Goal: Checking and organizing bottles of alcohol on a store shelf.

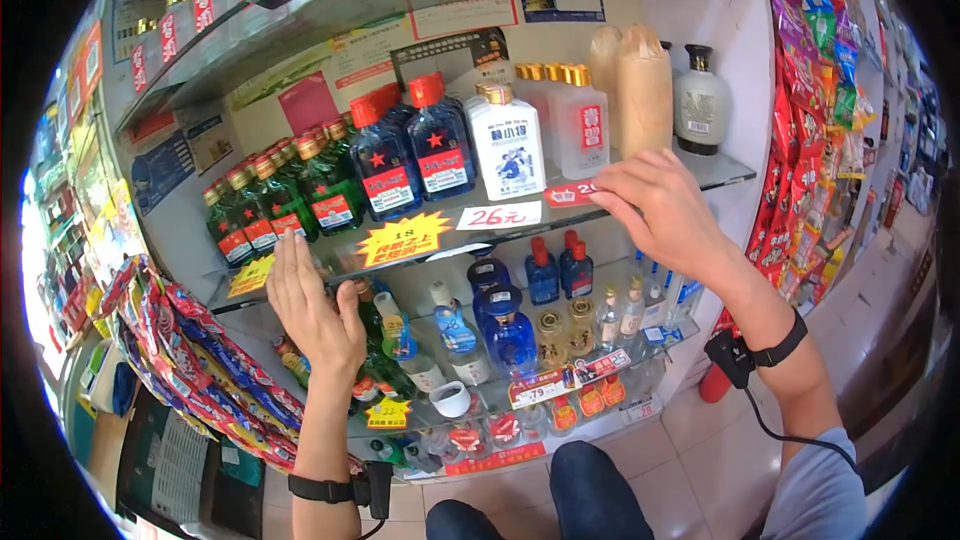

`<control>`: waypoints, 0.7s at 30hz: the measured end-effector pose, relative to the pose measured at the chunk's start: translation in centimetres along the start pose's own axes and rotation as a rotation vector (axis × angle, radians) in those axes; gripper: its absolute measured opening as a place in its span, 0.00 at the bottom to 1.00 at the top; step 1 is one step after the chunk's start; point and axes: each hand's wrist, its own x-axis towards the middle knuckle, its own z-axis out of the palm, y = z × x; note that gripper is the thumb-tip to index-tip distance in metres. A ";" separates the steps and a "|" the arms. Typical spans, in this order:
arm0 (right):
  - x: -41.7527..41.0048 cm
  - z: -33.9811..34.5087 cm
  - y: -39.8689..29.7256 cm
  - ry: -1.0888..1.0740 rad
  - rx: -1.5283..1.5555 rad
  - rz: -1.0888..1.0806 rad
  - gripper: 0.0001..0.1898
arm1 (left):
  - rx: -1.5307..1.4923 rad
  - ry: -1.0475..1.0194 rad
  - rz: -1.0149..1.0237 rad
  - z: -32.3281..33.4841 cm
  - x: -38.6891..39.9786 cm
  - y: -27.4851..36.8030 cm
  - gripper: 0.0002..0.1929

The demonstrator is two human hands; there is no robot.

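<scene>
My left hand point(313, 307) is raised at the front edge of a glass shelf point(442, 251), thumb apart from the fingers and nothing in it. Just beyond its fingertips stand small green glass liquor bottles point(281, 199). A yellow price tag point(253, 276) lies to its left. My right hand point(660, 214) is at the shelf's right part, fingers extended and holding nothing visible. Its fingertips cover one end of a red price tag point(566, 195); whether they press on it, I cannot tell. Behind that tag are a frosted bottle point(583, 131) and a white bottle point(508, 146).
Blue red-capped bottles point(442, 142) stand mid-shelf. Paper-wrapped bottles point(643, 94) and a grey bottle point(700, 105) are at the right. A lower shelf holds a blue bottle point(508, 334) and a white cup point(451, 399). Snack packets hang left point(202, 360) and right point(787, 142).
</scene>
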 end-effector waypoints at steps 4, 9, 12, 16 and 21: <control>-0.1 -0.2 0.2 -0.098 -0.035 0.079 0.09 | -0.019 -0.003 -0.004 -0.2 -0.1 -0.1 0.31; 0.9 0.1 -0.8 -0.024 0.075 0.070 0.08 | -0.024 0.004 -0.004 -0.1 -0.1 -0.3 0.32; 1.8 0.7 -2.5 0.024 0.182 0.010 0.09 | -0.008 0.029 -0.008 0.0 -0.1 -0.2 0.30; 3.1 2.2 -4.2 -0.021 0.221 -0.010 0.09 | -0.016 0.029 -0.003 0.0 -0.1 -0.2 0.30; 3.9 3.2 -3.8 -0.158 0.215 0.034 0.09 | -0.014 0.015 -0.003 -0.2 -0.2 -0.3 0.30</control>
